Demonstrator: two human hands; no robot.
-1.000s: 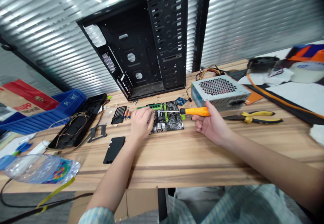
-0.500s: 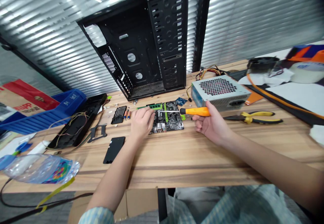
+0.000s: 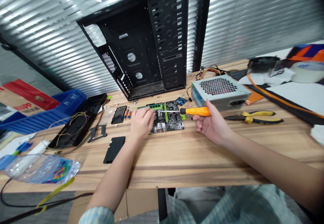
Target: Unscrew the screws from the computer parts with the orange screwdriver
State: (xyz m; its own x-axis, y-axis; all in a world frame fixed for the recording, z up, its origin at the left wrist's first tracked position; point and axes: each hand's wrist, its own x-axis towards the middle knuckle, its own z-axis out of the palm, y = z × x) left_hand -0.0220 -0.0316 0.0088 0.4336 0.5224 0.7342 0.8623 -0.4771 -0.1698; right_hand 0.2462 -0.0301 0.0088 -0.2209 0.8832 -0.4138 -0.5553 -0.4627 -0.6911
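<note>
A small green and black motherboard (image 3: 170,118) lies flat on the wooden table (image 3: 192,156). My left hand (image 3: 141,122) rests on its left edge with the fingers curled and pinched at the tip of a screwdriver. My right hand (image 3: 211,125) grips the orange-handled screwdriver (image 3: 194,111), held level with its shaft pointing left over the board toward my left fingers. A green memory stick (image 3: 151,106) lies along the board's far edge.
An empty black computer case (image 3: 146,45) stands behind the board. A grey power supply (image 3: 219,90) and yellow-handled pliers (image 3: 254,117) lie to the right. To the left are a black drive (image 3: 114,149), black panels with wires (image 3: 76,124), blue bins (image 3: 48,109) and a plastic bottle (image 3: 40,168).
Almost nothing differs. My left fingers have shifted slightly at the screwdriver tip; the right hand and screwdriver stay where they were.
</note>
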